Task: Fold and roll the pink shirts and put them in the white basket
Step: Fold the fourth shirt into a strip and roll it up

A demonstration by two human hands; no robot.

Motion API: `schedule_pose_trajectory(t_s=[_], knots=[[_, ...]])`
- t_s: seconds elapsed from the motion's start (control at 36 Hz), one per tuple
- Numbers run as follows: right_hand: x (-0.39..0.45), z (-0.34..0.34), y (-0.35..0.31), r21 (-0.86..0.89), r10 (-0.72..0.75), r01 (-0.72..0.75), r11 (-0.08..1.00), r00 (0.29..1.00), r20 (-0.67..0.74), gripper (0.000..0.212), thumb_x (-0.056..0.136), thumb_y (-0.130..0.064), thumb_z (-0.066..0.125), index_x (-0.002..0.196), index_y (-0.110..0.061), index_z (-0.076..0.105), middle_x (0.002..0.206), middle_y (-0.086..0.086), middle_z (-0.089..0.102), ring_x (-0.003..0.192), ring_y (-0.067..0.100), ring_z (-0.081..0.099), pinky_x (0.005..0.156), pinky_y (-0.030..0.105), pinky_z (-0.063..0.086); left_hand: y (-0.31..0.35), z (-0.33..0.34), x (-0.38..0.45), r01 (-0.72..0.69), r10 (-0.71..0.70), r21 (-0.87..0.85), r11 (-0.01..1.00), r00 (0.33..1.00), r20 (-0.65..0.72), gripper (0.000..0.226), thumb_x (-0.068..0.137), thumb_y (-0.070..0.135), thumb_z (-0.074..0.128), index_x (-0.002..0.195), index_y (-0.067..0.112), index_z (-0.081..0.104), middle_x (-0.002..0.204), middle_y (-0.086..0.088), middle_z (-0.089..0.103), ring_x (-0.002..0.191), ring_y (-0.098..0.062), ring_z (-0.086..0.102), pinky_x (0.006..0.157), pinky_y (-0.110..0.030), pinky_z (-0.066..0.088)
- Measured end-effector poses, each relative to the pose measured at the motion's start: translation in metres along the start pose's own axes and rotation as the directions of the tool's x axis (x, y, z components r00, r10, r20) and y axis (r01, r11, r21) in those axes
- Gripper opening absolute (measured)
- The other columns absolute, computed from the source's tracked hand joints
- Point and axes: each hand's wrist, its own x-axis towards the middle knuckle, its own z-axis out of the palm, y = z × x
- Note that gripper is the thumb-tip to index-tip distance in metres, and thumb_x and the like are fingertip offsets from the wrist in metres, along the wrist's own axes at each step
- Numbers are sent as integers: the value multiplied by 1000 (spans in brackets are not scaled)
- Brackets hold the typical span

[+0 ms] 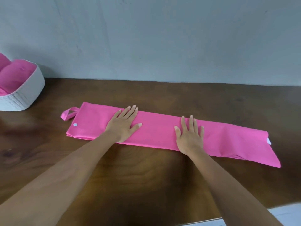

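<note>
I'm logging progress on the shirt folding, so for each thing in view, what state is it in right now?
Pink shirt: folded into a long narrow strip, flat on the table, not yet rolled.
Left hand: fingers straight, pressing flat on the strip.
Right hand: fingers straight, pressing flat on the strip.
White basket: upright at the table's left, partly out of view.
Rolled pink shirts: already in the basket.
Wooden table: bears the shirt and basket.

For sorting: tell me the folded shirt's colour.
Plain pink shirt, white dot near its left end; head view.
</note>
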Motion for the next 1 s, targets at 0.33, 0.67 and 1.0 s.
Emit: schedule_pose_trajectory(t_s=[0.33, 0.67, 1.0], knots=[[0, 1, -2, -55, -17, 17, 998, 1000, -9, 68, 99, -58, -5, 159, -27, -14, 168, 3, -15, 154, 19, -15, 125, 44, -5, -103, -13, -46, 172, -172, 5, 985, 985, -7, 84, 94, 73, 0, 160, 23, -14, 168, 8, -16, 155, -11, -11, 128, -39, -1], [-3, -1, -13, -132, 20, -21, 991, 1000, -10, 70, 100, -56, -5, 159, -22, -13, 168, 3, -13, 155, 21, -11, 125, 44, -7, -101, -21, -44, 392, -392, 3, 920, 920, -6, 101, 88, 81, 0, 162, 12, -3, 170, -11, -7, 156, -29, -10, 127, -46, -4], [-3, 1, -11, 11, -1, 1, 1000, 1000, 9, 69, 102, -57, 1, 159, -21, -15, 167, 1, -19, 154, 19, -16, 126, 42, -4, 34, -11, -14, 17, -32, -214, 977, 997, -67, 75, 104, 59, 19, 163, 14, 6, 171, 0, 1, 156, -13, -6, 127, -37, -4]])
